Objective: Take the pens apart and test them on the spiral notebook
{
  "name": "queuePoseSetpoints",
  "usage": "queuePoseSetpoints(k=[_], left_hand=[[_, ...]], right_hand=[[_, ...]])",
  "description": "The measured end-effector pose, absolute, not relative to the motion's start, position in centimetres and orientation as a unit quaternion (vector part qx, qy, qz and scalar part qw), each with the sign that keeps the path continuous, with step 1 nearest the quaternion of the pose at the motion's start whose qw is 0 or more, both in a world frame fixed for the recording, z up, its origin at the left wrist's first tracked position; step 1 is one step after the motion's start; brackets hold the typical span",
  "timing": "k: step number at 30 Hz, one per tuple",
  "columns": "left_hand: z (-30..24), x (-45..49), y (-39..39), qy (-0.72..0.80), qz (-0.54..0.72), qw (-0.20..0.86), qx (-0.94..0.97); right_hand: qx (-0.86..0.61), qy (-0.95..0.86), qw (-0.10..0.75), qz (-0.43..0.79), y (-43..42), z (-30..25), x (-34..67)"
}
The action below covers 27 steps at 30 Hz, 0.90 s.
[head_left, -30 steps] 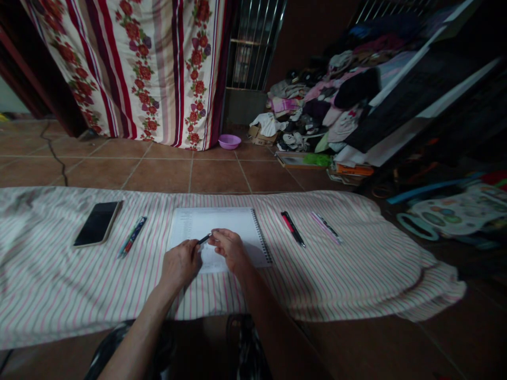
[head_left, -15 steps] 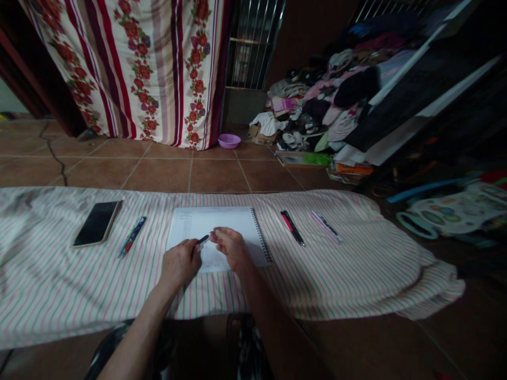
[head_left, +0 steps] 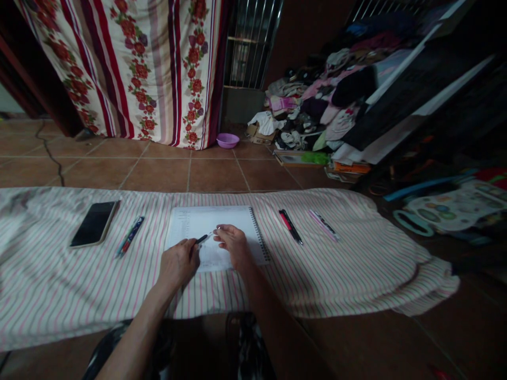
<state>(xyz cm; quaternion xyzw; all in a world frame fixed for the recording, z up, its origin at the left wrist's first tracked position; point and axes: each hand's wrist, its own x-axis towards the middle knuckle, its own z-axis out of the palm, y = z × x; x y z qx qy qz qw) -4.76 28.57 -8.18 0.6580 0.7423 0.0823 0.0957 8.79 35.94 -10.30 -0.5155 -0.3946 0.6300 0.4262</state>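
Note:
My left hand [head_left: 179, 261] is closed around a dark pen [head_left: 201, 239], which points up and right over the notebook. A thin pale piece stretches from the pen's front end toward my right hand [head_left: 233, 244]. The fingertips of that hand are pinched together at the pale piece's far end; what exactly they grip is too small to make out. Beneath both hands lies an open spiral notebook [head_left: 209, 215], its wire binding on the right and faint writing down the left of the page.
A striped cloth [head_left: 340, 274] covers the low surface. On it lie a phone [head_left: 94, 224] and several pens, including a blue-and-red pair [head_left: 130, 237], a red-and-black one [head_left: 290, 227] and a pink one [head_left: 324, 225]. Beyond are a purple basin [head_left: 227, 140] and heaped clothes [head_left: 312, 105].
My right hand has drawn slightly away to the right from the pen, and more of the thin pale piece shows between the hands. The view has shifted a little.

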Motion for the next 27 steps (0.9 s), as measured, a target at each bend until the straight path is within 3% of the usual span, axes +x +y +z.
queuePoseSetpoints(k=[10,18,27], left_hand=[[-8.5,-4.8,28.6,0.742,0.090,0.090,0.658],[-8.4,-4.7,28.6,0.739,0.085,0.087,0.663],[-8.4,-4.7,28.7,0.737,0.085,0.092,0.664]], right_hand=[[-0.554,-0.526,0.416,0.494,36.9,-11.8,10.0],[-0.585,-0.740,0.281,0.175,36.2,-11.2,11.0],[-0.594,-0.751,0.245,0.152,36.4,-11.9,11.4]])
